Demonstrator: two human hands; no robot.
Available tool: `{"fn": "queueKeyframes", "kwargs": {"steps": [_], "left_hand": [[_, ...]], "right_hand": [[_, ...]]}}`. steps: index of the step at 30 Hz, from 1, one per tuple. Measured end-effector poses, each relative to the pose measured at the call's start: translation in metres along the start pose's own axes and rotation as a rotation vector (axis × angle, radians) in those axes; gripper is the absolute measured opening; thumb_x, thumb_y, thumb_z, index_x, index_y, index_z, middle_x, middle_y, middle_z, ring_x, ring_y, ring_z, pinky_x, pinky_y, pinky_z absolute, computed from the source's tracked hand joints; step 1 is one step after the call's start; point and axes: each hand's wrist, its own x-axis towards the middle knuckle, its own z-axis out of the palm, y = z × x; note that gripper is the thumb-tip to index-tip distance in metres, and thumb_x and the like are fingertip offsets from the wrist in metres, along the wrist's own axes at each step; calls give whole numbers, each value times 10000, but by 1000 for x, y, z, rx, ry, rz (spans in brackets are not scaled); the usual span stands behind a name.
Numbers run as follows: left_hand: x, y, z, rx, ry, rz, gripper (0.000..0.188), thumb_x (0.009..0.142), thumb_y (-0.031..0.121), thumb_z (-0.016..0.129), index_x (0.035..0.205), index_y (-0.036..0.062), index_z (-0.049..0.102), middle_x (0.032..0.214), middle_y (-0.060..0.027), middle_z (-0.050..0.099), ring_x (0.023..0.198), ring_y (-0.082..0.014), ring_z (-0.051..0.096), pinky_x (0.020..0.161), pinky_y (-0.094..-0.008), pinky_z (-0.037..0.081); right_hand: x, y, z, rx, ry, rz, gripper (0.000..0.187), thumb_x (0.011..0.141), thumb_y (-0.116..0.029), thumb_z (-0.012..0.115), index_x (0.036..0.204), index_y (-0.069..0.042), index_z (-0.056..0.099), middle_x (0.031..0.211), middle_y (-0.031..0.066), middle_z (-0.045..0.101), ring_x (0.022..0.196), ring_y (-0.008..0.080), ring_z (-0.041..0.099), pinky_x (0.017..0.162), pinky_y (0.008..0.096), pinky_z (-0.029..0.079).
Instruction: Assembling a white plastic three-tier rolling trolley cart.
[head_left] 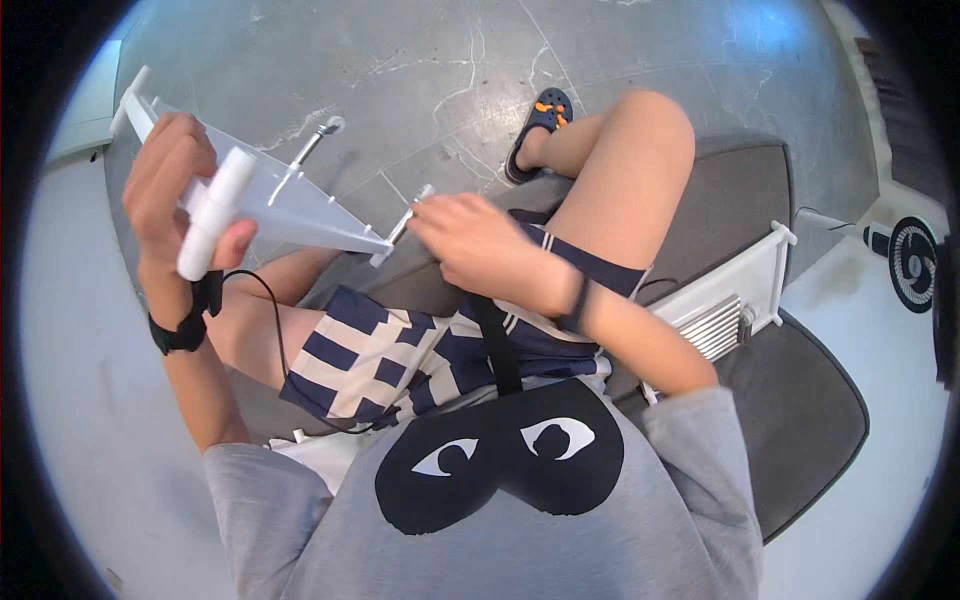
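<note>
My left hand (172,185) grips a white plastic panel (285,212) with thick round tubes along its end, holding it tilted in the air over my left leg. A metal rod (305,155) with a white tip sticks out from its long edge. A second metal rod (402,225) stands at the panel's narrow-looking far end. My right hand (475,245), slightly smeared by motion, has its fingers closed at this second rod. The fingertips are partly hidden.
On the grey cushion (820,430) to my right lies another white panel (765,280) with several metal rods (712,328) on it. A black fan (912,262) stands farther right. A dark cable (275,310) hangs from my left wrist. My foot wears a dark clog (545,115) on the grey floor.
</note>
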Motion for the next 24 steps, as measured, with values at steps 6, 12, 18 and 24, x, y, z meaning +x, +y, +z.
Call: {"fn": "queueKeyframes", "kwargs": {"steps": [6,12,18,24], "left_hand": [[-3,-59,-24,-45,175,-4,735,839,594,564,1092,-97,576,880,-129,591,769,-187,563,683,-296,475],[-25,-110,-18,-101,293,-526,681,919,571,521,1270,-10,579,1162,-144,630,1039,-230,593,898,-319,460],[-64,-146,32,-283,-384,-711,692,912,516,571,1393,31,457,1360,-173,512,1266,-261,472,1053,-371,374],[-81,14,101,-135,-792,-303,939,724,434,755,1448,22,323,1472,-217,359,1364,-355,350,1121,-466,296]], "right_hand": [[34,53,118,-203,-573,14,612,579,-257,793,1146,-86,642,1192,129,616,1221,288,515,1015,460,384],[48,51,88,-50,-872,3,338,640,-314,756,884,-82,729,850,128,709,822,320,697,693,436,545],[56,40,47,11,-546,-49,297,747,-372,670,773,-79,713,756,176,680,737,354,682,680,444,535],[61,54,57,198,-567,143,307,746,-313,665,835,-23,711,777,241,661,756,420,655,712,475,539]]}}
